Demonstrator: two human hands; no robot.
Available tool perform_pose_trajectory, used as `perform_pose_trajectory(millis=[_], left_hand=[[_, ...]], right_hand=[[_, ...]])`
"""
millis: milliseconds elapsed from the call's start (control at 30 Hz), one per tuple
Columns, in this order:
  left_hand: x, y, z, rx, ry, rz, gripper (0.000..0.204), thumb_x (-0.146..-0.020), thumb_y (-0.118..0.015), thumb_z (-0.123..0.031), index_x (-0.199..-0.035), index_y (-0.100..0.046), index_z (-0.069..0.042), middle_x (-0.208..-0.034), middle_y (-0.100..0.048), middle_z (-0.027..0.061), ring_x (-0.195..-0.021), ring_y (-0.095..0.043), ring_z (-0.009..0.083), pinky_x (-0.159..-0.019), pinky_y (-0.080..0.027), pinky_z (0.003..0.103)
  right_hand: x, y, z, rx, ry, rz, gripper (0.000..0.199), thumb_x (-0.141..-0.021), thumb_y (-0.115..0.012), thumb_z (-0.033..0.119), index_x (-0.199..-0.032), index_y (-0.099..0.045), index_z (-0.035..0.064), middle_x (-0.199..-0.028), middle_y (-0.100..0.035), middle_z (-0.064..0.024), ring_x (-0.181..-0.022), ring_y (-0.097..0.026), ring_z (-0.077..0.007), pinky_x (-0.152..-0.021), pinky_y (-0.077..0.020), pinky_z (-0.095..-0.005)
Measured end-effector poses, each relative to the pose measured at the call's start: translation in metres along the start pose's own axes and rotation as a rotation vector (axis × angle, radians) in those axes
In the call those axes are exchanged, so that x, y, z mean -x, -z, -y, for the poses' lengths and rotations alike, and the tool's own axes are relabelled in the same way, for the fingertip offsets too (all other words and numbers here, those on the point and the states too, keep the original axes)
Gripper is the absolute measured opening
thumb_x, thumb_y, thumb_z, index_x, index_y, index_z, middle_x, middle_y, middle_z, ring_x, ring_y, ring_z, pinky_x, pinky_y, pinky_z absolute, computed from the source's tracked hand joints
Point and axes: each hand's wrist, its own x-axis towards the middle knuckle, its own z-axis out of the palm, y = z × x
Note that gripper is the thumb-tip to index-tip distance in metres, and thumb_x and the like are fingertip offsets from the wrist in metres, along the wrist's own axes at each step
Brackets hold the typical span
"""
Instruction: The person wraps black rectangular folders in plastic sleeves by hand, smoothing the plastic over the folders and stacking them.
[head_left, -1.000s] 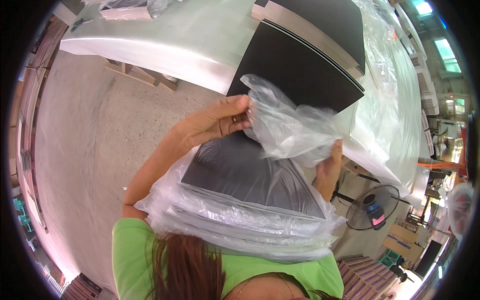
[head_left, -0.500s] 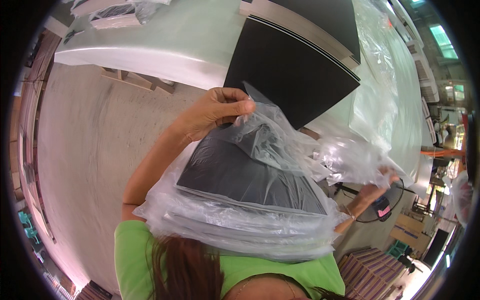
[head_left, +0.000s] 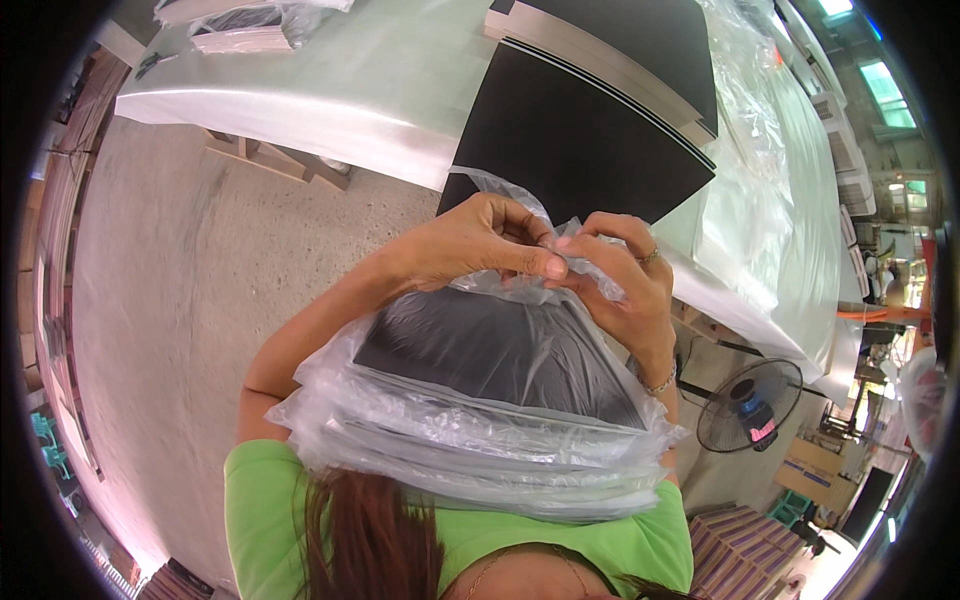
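In front of my chest lies a stack of flat dark panels in clear plastic bags (head_left: 470,455). The topmost dark panel (head_left: 450,345) shows through its bag, whose film is gathered at the far end. My left hand (head_left: 475,245) pinches the clear plastic film (head_left: 515,290) between thumb and fingers. Close against it, my right hand (head_left: 630,280) grips a bunched part of the same film, fingers curled. The fingertips of both hands almost meet. Just beyond them, a bare black panel (head_left: 590,130) lies on the table, and a strip of film reaches over its near left corner.
A table (head_left: 300,90) with a pale sheet cover spans the far side. It carries a stack of black panels with pale edges (head_left: 630,45), wrapped items (head_left: 240,30) at far left and loose plastic film (head_left: 745,150) at right. A fan (head_left: 750,405) stands at lower right.
My right hand has come in from the lower right, bringing the film, and now meets my left hand. My left hand has shifted slightly right and down, still pinching.
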Motion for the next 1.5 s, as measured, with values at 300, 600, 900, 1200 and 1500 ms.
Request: perform_pose_trajectory(millis=[300, 600, 900, 1200, 1500], left_hand=[[-0.006, 0.008, 0.012, 0.092, -0.001, -0.074, 0.03, -0.072, -0.074, -0.03, -0.083, -0.061, -0.005, -0.07, -0.054, -0.0009, -0.064, -0.049, 0.0059, -0.056, -0.04, 0.02], [0.013, 0.078, 0.0, -0.812, -0.526, -0.913, 0.036, -0.075, -0.07, -0.032, -0.093, -0.059, -0.003, -0.094, -0.06, 0.0052, -0.089, -0.057, 0.0145, -0.079, -0.044, 0.031], [-0.022, 0.008, -0.006, -0.62, -0.357, -0.124, 0.023, -0.086, -0.055, -0.026, -0.092, -0.059, -0.005, -0.09, -0.058, 0.0027, -0.093, -0.057, 0.0157, -0.081, -0.043, 0.031], [-0.01, 0.024, 0.0, 0.512, 0.241, 0.012, 0.053, -0.083, -0.06, -0.039, -0.116, -0.05, 0.001, -0.091, -0.059, 0.0066, -0.072, -0.059, 0.0141, -0.065, -0.052, 0.026], [0.005, 0.081, 0.025, 1.038, -0.371, 0.304, 0.049, -0.077, -0.065, -0.026, -0.116, -0.049, -0.001, -0.089, -0.059, 0.0058, -0.072, -0.057, 0.0126, -0.065, -0.05, 0.025]], right_hand=[[-0.003, -0.008, -0.011, -0.323, 0.096, -0.046, 0.022, -0.068, -0.066, -0.004, -0.087, -0.06, 0.006, -0.083, -0.061, -0.0063, -0.05, -0.047, -0.013, -0.047, -0.0418, -0.0239], [0.03, 0.027, -0.034, -0.356, -0.403, -0.224, 0.018, -0.085, -0.06, 0.016, -0.091, -0.05, 0.0023, -0.08, -0.048, -0.0006, -0.066, -0.05, -0.0082, -0.061, -0.0402, -0.0202], [0.004, 0.025, -0.031, -0.812, -0.695, 0.353, 0.027, -0.078, -0.068, 0.023, -0.09, -0.053, 0.0045, -0.075, -0.05, 0.0019, -0.068, -0.048, -0.0047, -0.059, -0.04, -0.0194], [0.053, 0.049, -0.061, -1.3, -0.5, 0.023, 0.033, -0.069, -0.073, 0.019, -0.093, -0.056, 0.004, -0.082, -0.056, 0.0002, -0.071, -0.053, -0.007, -0.061, -0.0424, -0.02], [0.073, 0.023, -0.067, -1.293, -0.424, 0.571, 0.031, -0.068, -0.073, 0.015, -0.092, -0.057, 0.0033, -0.084, -0.057, -0.0009, -0.072, -0.053, -0.0084, -0.061, -0.0431, -0.0208]])
